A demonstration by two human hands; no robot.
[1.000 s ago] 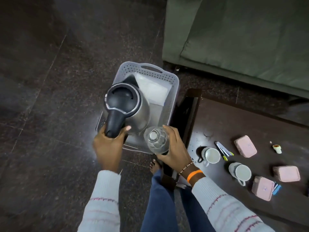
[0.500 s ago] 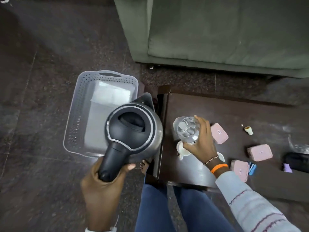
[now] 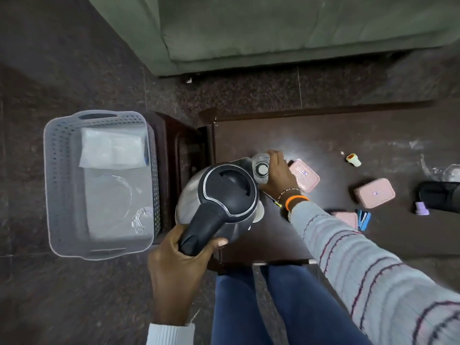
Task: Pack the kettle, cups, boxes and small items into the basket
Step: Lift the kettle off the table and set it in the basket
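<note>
My left hand grips the black handle of a steel kettle, held above the left part of the dark table. My right hand holds a clear plastic bottle just right of the kettle's lid. The grey perforated basket stands on the floor to the left, with a white packet in it. Pink boxes lie on the table. The cups are mostly hidden under the kettle.
A green sofa stands beyond the table. A small yellow-white cap, a blue clip, a purple piece and a black object lie on the table's right. My legs in jeans are below the table.
Both hands moved right, from over the basket to over the table, carrying the kettle and the bottle. The view swung right with them.
</note>
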